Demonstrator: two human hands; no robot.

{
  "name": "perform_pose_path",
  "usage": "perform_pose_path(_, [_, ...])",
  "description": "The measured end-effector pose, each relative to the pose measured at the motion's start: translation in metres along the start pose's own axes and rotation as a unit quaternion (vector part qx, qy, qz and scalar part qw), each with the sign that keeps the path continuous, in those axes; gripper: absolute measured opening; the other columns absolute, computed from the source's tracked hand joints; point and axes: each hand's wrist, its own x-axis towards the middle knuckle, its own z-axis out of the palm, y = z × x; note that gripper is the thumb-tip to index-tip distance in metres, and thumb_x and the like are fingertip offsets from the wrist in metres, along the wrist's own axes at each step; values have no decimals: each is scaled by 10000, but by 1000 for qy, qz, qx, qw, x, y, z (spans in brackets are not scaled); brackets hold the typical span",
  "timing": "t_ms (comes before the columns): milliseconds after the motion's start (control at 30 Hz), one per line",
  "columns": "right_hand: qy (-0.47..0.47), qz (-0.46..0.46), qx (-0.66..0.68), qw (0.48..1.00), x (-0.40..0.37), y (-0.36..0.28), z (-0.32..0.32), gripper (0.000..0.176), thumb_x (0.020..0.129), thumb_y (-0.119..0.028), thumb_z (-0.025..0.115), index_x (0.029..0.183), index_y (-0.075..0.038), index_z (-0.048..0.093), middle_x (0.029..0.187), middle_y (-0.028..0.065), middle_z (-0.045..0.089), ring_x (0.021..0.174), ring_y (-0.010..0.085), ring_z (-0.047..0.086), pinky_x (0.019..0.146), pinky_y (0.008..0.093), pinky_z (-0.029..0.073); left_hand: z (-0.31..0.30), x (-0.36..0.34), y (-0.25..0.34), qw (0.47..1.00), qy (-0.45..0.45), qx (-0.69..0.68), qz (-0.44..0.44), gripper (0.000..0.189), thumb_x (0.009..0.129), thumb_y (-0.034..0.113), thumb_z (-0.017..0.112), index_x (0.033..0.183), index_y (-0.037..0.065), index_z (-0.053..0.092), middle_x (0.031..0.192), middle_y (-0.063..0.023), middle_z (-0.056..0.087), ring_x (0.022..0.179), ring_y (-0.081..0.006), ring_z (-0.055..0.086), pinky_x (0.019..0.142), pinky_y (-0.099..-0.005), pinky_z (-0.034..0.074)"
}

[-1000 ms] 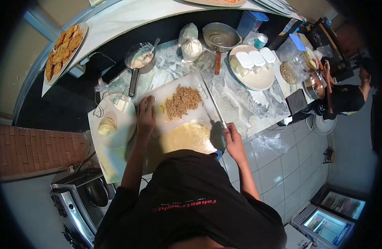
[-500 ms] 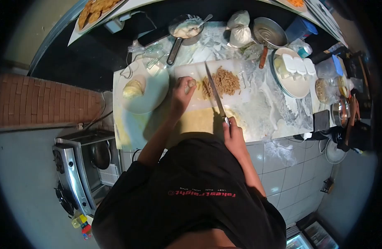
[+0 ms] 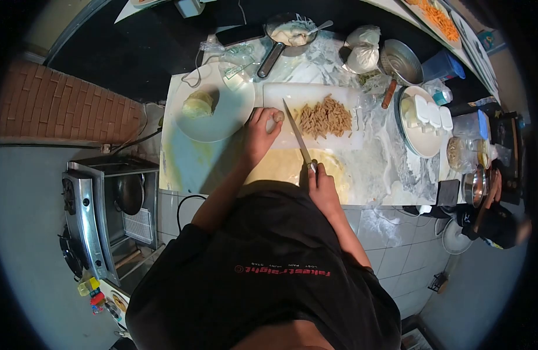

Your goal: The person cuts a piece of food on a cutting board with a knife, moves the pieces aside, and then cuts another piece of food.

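My left hand [image 3: 263,131] is closed around a small pale brown food piece [image 3: 279,116], whose rounded end shows at the fingertips. It rests over the left part of a white cutting board [image 3: 274,93]. In my right hand [image 3: 323,185] is the handle of a long kitchen knife [image 3: 298,134]. The blade slants across the board, tip pointing away from me, its edge close beside the pale brown piece. Just right of the blade lies a heap of brown cut strips [image 3: 326,118].
A plate [image 3: 228,125] with a pale green cabbage piece [image 3: 197,105] stands left. Behind the board are a saucepan [image 3: 274,55] of white mixture, a tied bag [image 3: 365,58] and a metal pan [image 3: 402,61]. To the right, a plate [image 3: 420,146] carries white containers [image 3: 433,114].
The knife has moved left across the board, nearer to the piece in my left hand. My head view has shifted, so the table things appear farther right.
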Motion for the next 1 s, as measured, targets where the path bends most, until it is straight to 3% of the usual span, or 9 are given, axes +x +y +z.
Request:
perform_pose_path(200, [7, 28, -6, 1000, 2, -9, -4, 222, 1058, -194, 510, 1090, 25, 507, 720, 327, 630, 720, 535, 629, 604, 580, 483, 2, -1, -4, 1000, 0, -29, -6, 322, 811, 67, 807, 1087, 64, 641, 1022, -102, 637, 914, -288, 626, 811, -398, 524])
perform_pose_path(267, [10, 30, -6, 999, 4, -10, -5, 223, 1059, -192, 509, 1088, 29, 505, 715, 328, 628, 719, 537, 626, 603, 581, 481, 2, -1, 1, 999, 3, -30, -44, 336, 802, 98, 834, 1072, 59, 637, 1012, -105, 635, 901, -297, 617, 814, -405, 520])
perform_pose_path(500, [-12, -11, 9, 1000, 7, -8, 5, 213, 1060, -183, 519, 1046, 27, 488, 693, 330, 614, 703, 541, 619, 592, 585, 465, 1, -7, -7, 1000, 24, -3, -7, 332, 809, 127, 841, 1065, 54, 643, 1013, -107, 672, 931, -304, 627, 841, -416, 512])
perform_pose_path(1000, [-30, -34, -83, 996, 9, -13, 17, 217, 1072, -184, 481, 1097, 26, 429, 672, 332, 614, 669, 536, 632, 567, 601, 501, 3, -4, -6, 998, 46, -35, 6, 301, 772, 10, 808, 1050, 36, 695, 1048, -103, 698, 939, -277, 647, 868, -378, 518])
